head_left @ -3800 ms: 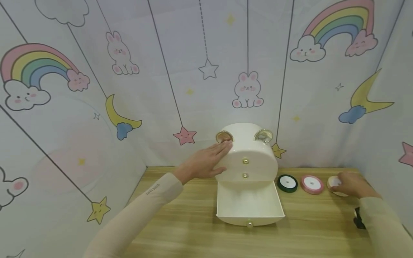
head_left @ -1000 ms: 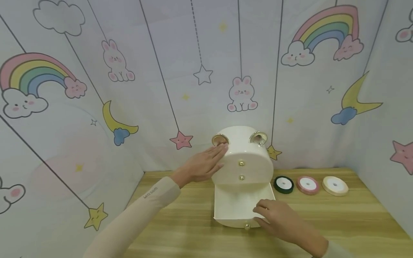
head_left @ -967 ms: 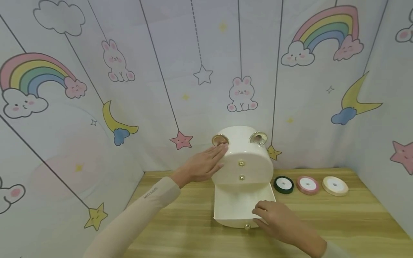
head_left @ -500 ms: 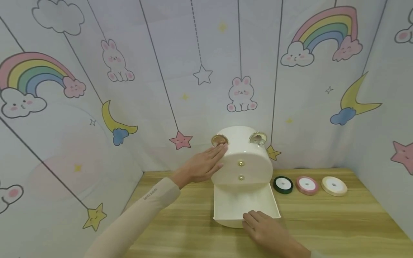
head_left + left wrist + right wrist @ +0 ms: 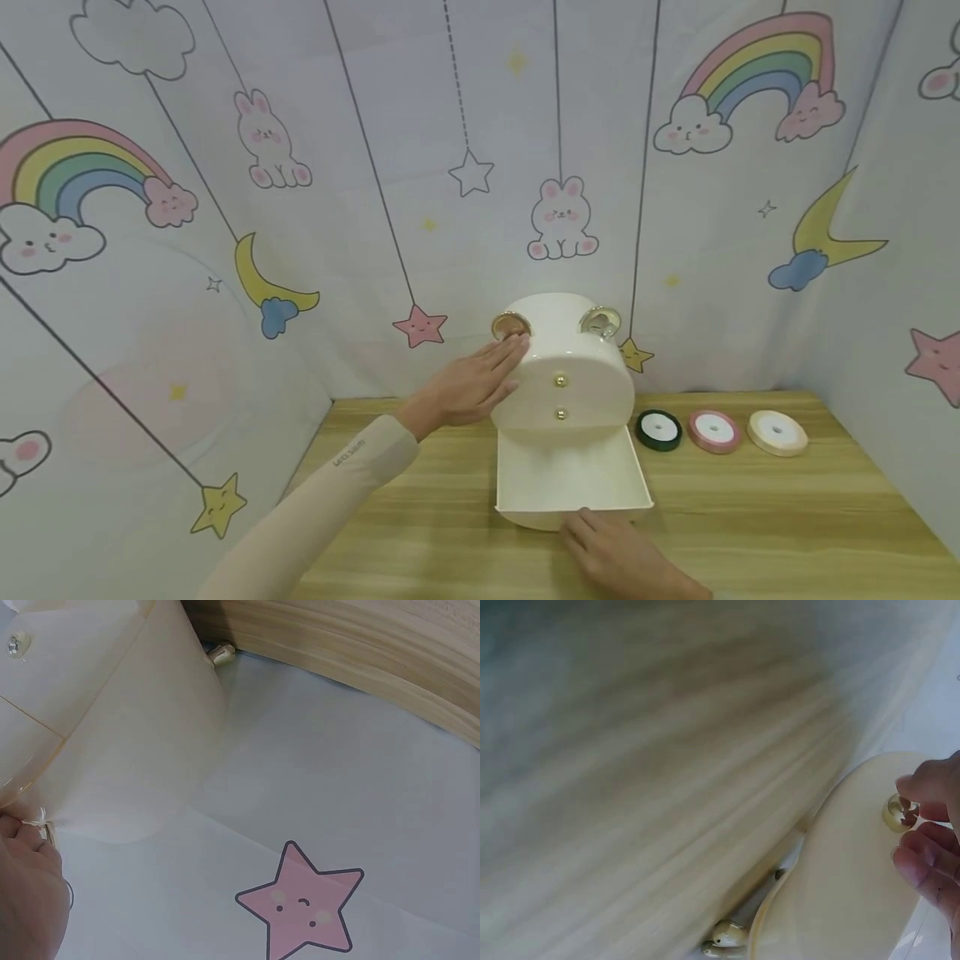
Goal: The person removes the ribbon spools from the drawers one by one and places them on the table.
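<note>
A cream storage box [image 5: 562, 392] with two gold ear-shaped rings on top stands against the back wall. Its bottom drawer [image 5: 570, 471] is pulled out toward me; two gold knobs show on the closed fronts above. My left hand [image 5: 468, 387] lies with straight fingers against the box's upper left, its fingertips beside the left gold ear [image 5: 512, 325]. At the drawer's front edge is my right hand [image 5: 618, 550]. In the right wrist view its thumb and curled fingers are round the drawer's gold knob [image 5: 900, 813], which the hand hides in the head view.
Right of the box, three ribbon spools lie in a row on the wooden table [image 5: 405, 517]: dark green [image 5: 658, 430], pink [image 5: 714, 431] and cream [image 5: 777, 432]. Cloth walls [image 5: 360, 208] printed with stars, rabbits and rainbows enclose the table's back and sides.
My right hand left the cream spool, came over to the drawer's right side, then slid left and down to the front knob. My left hand stays at the box; the drawer remains out.
</note>
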`<state>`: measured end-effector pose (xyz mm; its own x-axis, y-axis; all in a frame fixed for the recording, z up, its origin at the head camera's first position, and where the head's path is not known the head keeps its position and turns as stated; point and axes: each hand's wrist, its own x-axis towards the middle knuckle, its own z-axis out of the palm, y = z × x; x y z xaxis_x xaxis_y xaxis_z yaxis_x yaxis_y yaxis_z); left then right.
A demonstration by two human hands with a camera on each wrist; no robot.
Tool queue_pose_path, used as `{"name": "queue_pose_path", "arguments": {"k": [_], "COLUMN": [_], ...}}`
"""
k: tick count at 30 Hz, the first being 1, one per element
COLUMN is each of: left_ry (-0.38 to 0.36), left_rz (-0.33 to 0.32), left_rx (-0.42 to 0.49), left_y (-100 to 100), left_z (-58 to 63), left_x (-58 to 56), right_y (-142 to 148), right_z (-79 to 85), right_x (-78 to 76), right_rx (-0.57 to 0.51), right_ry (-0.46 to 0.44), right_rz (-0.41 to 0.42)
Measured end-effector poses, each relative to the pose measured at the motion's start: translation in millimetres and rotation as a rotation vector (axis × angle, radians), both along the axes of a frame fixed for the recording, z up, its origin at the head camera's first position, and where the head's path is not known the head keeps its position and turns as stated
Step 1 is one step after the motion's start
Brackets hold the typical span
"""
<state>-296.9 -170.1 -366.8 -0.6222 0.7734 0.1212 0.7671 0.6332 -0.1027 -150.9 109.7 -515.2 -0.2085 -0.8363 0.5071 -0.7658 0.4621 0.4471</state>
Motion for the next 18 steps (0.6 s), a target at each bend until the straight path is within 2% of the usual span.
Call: {"name": "queue_pose_path", "arguments": {"k": [18], "left_ry": [0.012], "left_rz": [0.012], "left_rx": [-0.004], "left_y": [0.9], "left_z": [-3.0], "left_x": [-0.2], "right_y": [-4.6], "right_z": [-5.2], "right_x": [1.5], "right_rx": [0.025], "right_ry": [-0.016], "right_rz": [-0.08]}}
